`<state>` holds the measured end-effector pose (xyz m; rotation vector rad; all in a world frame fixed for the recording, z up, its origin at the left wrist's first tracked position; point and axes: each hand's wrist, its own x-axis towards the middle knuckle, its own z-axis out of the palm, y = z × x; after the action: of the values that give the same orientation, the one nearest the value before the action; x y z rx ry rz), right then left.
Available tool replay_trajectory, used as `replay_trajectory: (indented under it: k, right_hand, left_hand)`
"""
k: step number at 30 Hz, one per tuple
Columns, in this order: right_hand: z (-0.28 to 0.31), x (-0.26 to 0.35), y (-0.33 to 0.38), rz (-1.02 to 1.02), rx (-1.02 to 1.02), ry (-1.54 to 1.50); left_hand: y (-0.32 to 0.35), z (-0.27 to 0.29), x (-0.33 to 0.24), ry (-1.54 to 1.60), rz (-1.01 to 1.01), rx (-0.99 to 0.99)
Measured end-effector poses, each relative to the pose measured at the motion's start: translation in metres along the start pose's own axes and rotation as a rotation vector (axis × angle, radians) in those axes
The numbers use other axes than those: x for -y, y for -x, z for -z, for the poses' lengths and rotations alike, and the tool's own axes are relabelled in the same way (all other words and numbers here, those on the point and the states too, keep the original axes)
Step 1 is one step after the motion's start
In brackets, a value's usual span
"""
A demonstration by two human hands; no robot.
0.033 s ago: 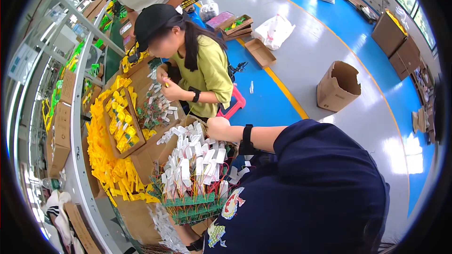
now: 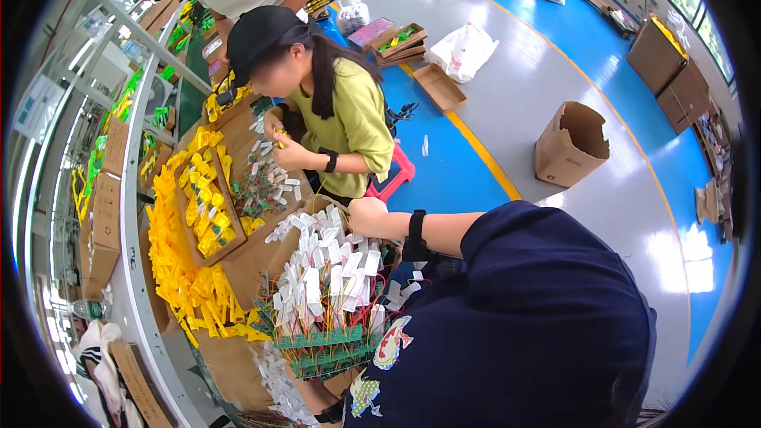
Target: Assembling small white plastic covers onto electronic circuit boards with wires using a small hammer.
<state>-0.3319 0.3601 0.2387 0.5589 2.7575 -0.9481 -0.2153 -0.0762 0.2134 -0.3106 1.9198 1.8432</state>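
A dense cluster of white plastic pieces (image 2: pixel 333 269) on red and yellow wires rises from green circuit boards (image 2: pixel 329 341) in front of me. At its far right edge is my right hand (image 2: pixel 368 218), closed, with its fingertips turned away; what they grip is hidden. My left hand is out of sight beneath or behind the green boards; only its forearm and black wristband (image 2: pixel 330 412) show near the lower edge. Whether the left fingers are closed cannot be seen. A cardboard edge runs beside the white pieces.
Yellow plastic parts (image 2: pixel 170 257) lie heaped on the left, with a cardboard tray (image 2: pixel 226 247) of more. Beyond, a co-worker in a lime top (image 2: pixel 349 111) handles a small yellow piece; another person stands behind. A metal frame (image 2: pixel 143 269) borders the bench. An open carton (image 2: pixel 559 162) stands on the floor.
My arms and the wired boards stay almost still. The co-worker's fingers have shifted slightly, showing more of the yellow piece.
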Motion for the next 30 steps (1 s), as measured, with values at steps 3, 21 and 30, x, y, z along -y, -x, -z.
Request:
replay_trajectory:
  k: [3, 21, 30]
  right_hand:
    - [-0.001, -0.004, -0.001, -0.027, 0.025, -0.025]
    - [-0.022, -0.01, -0.006, 0.087, 0.102, 0.025]
    - [0.006, -0.056, -0.04, 0.157, 0.112, -0.004]
  left_hand:
    - [0.062, 0.059, 0.074, -0.062, -0.008, -0.013]
    - [0.042, -0.053, 0.02, 0.035, -0.043, -0.45]
    - [-0.002, -0.133, 0.021, 0.223, -0.056, -0.631]
